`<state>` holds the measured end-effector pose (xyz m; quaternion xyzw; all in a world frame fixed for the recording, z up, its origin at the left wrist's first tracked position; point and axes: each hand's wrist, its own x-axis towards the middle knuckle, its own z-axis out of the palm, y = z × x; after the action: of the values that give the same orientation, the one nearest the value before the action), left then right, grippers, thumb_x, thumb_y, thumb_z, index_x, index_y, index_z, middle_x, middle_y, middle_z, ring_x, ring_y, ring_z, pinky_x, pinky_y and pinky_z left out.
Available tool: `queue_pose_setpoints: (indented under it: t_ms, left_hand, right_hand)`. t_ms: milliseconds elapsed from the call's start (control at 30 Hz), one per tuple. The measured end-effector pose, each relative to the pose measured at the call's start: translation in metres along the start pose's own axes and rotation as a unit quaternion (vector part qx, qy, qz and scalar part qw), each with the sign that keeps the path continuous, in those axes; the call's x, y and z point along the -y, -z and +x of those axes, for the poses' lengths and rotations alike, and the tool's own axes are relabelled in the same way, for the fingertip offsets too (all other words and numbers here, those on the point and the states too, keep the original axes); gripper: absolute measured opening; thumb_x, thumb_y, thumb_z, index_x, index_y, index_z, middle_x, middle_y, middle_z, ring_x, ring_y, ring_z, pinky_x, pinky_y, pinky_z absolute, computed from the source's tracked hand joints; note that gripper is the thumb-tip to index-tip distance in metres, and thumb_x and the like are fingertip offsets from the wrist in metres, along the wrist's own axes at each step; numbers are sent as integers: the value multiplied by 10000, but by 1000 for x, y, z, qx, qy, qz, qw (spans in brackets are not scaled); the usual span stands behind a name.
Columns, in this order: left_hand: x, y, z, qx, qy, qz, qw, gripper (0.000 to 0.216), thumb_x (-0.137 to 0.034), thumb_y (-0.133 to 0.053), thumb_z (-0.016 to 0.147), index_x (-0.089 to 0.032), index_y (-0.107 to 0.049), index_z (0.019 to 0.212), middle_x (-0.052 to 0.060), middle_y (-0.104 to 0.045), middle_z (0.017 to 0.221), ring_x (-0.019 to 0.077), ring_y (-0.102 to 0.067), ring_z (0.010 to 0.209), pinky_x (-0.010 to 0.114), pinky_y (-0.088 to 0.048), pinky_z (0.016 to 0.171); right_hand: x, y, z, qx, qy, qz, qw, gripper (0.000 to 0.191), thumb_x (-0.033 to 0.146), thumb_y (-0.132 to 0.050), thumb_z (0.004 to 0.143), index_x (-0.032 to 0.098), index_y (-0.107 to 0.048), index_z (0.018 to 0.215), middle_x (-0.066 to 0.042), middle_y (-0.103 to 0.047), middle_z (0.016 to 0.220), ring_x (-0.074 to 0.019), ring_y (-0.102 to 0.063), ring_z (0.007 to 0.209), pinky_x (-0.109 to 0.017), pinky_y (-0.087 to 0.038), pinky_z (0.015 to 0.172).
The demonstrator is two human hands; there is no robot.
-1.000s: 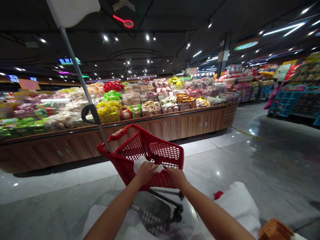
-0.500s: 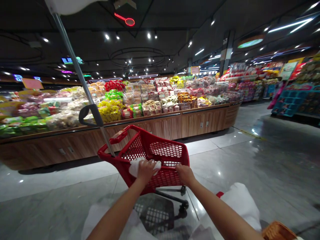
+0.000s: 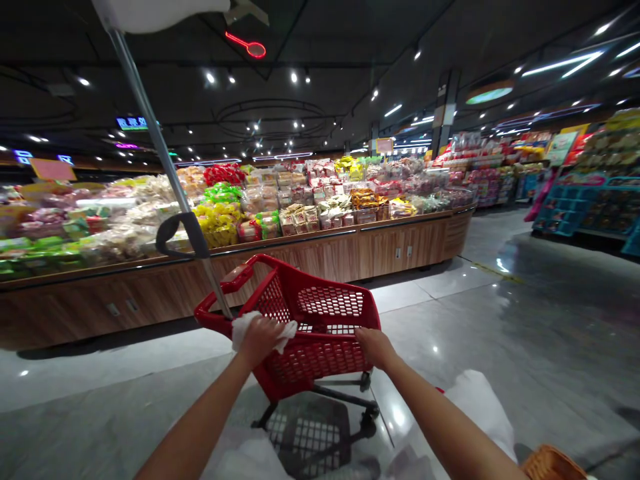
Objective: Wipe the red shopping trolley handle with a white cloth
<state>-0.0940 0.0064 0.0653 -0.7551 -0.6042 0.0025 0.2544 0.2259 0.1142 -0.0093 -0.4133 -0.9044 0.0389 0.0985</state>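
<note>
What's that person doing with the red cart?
The person has both hands on a red shopping cart. Their left hand holds a white cloth against the cart's near edge, toward the handle end. Their right hand grips the same edge near the other end. The cart stands on the floor, in front of a wooden counter piled with packaged goods.

Red shopping cart [image 3: 320,363], display counter [image 3: 325,261] behind
Left hand [image 3: 261,340] holds white cloth [image 3: 242,327] at rim [image 3: 325,338]; right hand [image 3: 375,347] grips corner.
</note>
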Motion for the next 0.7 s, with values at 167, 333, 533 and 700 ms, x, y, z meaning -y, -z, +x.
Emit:
queue_pose_setpoints:
  t_ms: [167, 333, 533, 700]
  left_hand:
    - [24, 7, -21, -67, 64, 49, 995, 151, -316, -575, 861, -272, -642, 989, 4, -670, 899, 258, -548, 953, 627, -199, 1039]
    - [-68, -12, 22, 13, 90, -59, 994, 241, -348, -579, 843, -244, -644, 1052, 75, -664, 928, 272, -586, 900, 457, -400, 825]
    - [-154, -28, 63, 48, 38, -116, 991, 280, -327, -543, 858, -217, -605, 1108, 112, -642, 1036, 279, -581, 980, 441, -393, 828]
    - [-74, -17, 32, 59, -8, -59, 997, 297, -202, -515, 858, -241, -581, 1145, 74, -659, 963, 225, -602, 893, 400, -415, 820]
  right_hand:
    - [-7, 2, -1, -20, 2, 1, 1000, 199, 160, -395, 929, 170, -592, 953, -64, -678, 930, -183, -631, 845, -259, -367, 690]
    - [12, -9, -3, -52, -22, -10, 998, 195, 124, -411, 904, 164, -599, 940, -69, -674, 915, -193, -629, 847, -273, -372, 696]
    - [27, -15, -3, -56, -8, 3, 998, 238, 188, -382, 941, 177, -606, 1021, -78, -680, 953, -195, -630, 868, -275, -385, 712]
    - [18, -4, -2, -33, -8, -1, 999, 225, 185, -388, 943, 182, -613, 943, -61, -685, 918, -186, -634, 843, -263, -374, 694]
